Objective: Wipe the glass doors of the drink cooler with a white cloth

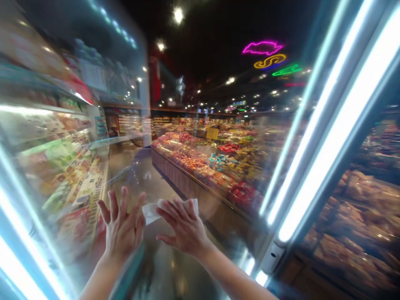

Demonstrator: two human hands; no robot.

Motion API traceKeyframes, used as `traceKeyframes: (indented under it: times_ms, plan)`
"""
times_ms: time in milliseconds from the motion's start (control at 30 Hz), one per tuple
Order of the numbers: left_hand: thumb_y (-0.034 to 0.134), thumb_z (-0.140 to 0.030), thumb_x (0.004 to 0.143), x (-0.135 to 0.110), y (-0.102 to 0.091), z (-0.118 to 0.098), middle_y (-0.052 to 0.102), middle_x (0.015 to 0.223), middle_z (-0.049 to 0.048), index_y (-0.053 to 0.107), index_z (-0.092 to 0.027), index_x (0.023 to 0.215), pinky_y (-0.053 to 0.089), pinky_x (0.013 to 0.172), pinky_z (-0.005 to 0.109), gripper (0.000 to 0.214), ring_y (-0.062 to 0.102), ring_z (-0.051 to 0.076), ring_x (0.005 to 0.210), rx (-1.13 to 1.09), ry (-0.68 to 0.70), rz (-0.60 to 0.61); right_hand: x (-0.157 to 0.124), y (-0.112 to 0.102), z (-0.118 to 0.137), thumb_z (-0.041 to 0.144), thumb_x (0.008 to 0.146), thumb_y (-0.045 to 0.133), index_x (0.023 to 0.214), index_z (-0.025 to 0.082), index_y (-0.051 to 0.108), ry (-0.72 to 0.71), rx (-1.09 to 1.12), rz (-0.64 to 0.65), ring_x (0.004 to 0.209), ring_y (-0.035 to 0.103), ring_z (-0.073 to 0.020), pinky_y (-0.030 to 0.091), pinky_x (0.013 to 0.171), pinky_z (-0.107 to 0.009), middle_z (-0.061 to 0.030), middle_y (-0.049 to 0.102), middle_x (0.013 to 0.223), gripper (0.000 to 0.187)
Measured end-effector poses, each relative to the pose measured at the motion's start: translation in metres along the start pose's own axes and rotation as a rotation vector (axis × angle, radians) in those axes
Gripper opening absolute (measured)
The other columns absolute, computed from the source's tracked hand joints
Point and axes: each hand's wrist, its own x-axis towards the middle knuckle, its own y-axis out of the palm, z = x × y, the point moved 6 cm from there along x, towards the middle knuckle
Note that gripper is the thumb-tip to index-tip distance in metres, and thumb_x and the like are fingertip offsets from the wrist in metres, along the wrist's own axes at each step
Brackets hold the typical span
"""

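My left hand (121,227) is raised with its fingers spread, palm facing away against what looks like a clear glass pane. My right hand (184,227) lies flat over a thin white tissue (151,213), pressing it to the same pane. The tissue sticks out to the left of my right fingers and at their upper right. Its left edge comes close to my left hand; whether they touch I cannot tell. Both palms are hidden.
Bright light tubes (337,125) slant along the right side, and more glare at the lower left. Beyond the glass stand a long produce display (187,158), a yellow sign (212,133) and refrigerated shelves (62,166). Wrapped packages (353,225) sit at far right.
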Motion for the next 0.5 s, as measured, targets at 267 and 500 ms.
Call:
traceKeyframes:
  times_ms: [267, 500]
  plan:
    - [0.043, -0.026, 0.101, -0.007, -0.019, 0.064, -0.009, 0.175, -0.0057, 0.011, -0.044, 0.162, -0.011, 0.127, 0.067, 0.071, -0.014, 0.031, 0.161, -0.028, -0.056, -0.046, 0.027, 0.006, 0.021, 0.074, 0.096, 0.045, 0.162, 0.024, 0.035, 0.128, -0.006, -0.040, 0.163, -0.005, -0.0301, -0.005, 0.130, -0.058, -0.0060, 0.027, 0.172, 0.083]
    - [0.045, -0.029, 0.101, -0.012, -0.034, 0.107, -0.012, 0.174, -0.0096, 0.012, -0.046, 0.161, -0.013, 0.128, 0.064, 0.071, -0.015, 0.031, 0.161, -0.021, -0.117, -0.072, 0.081, 0.012, 0.058, 0.072, 0.098, 0.046, 0.163, 0.030, 0.029, 0.081, -0.007, -0.033, 0.163, -0.005, -0.0281, -0.007, 0.130, -0.060, -0.0044, 0.032, 0.170, 0.080]
